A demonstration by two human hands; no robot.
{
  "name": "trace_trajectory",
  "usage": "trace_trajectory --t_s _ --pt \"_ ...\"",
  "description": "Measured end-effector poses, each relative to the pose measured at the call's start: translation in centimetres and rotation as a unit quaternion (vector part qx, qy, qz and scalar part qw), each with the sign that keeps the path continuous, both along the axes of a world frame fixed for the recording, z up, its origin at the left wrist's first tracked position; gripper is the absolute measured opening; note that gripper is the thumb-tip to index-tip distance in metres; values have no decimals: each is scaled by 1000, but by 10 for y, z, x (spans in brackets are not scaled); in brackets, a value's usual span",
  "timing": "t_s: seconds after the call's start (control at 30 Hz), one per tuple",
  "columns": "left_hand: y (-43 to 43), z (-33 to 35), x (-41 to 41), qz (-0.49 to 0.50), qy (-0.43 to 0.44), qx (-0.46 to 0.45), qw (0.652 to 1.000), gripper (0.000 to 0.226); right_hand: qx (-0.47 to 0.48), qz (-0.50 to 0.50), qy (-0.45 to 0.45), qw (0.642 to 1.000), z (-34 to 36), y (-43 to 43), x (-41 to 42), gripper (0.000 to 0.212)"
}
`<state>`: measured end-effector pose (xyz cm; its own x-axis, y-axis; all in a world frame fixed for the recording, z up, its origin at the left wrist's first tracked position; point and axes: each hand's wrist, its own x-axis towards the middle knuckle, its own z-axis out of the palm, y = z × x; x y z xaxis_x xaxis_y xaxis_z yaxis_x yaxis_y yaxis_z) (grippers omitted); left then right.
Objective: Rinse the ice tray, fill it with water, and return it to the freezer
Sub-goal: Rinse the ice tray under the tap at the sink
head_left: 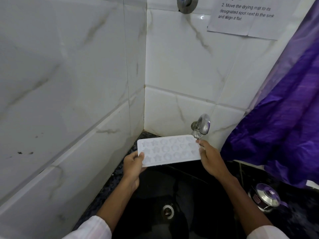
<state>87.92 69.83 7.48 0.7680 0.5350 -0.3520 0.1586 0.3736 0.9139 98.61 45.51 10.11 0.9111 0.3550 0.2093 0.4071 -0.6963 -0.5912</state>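
A white ice tray (168, 150) with star and round moulds is held level over the black sink (155, 195), its cavities facing up. My left hand (133, 167) grips its near left corner, thumb on top. My right hand (209, 158) holds its right end, fingertips close under the chrome tap (201, 126) that sticks out of the tiled wall. The tray's far right corner sits just below the tap's spout. No water stream is visible.
White marble-pattern tiled walls (69, 83) meet in a corner behind the sink. A purple cloth (284, 118) hangs at the right. A steel pot with a lid (265, 197) stands on the dark counter at right. The sink drain (167, 211) lies below. A paper note (245, 12) is stuck on the wall.
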Motion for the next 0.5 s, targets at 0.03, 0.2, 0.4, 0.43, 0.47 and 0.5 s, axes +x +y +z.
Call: trace_trajectory --t_s 0.03,0.2,0.4,0.43,0.47,0.5 --pt "0 2 1 3 -4 -3 1000 19 9 -2 -1 1000 2 1 0 31" --pt "0 8 9 15 -7 -7 1000 18 -17 -16 13 1000 0 -5 2 26" --pt "0 10 13 12 4 1 1000 20 150 -30 165 974 9 11 -3 19" --pt "-1 10 12 12 6 2 1000 21 179 -30 204 962 11 13 -4 22" --pt "0 10 12 12 7 4 1000 23 199 -32 216 955 7 13 -1 27" --pt "0 10 11 12 8 5 1000 24 202 -32 228 952 9 13 -1 29"
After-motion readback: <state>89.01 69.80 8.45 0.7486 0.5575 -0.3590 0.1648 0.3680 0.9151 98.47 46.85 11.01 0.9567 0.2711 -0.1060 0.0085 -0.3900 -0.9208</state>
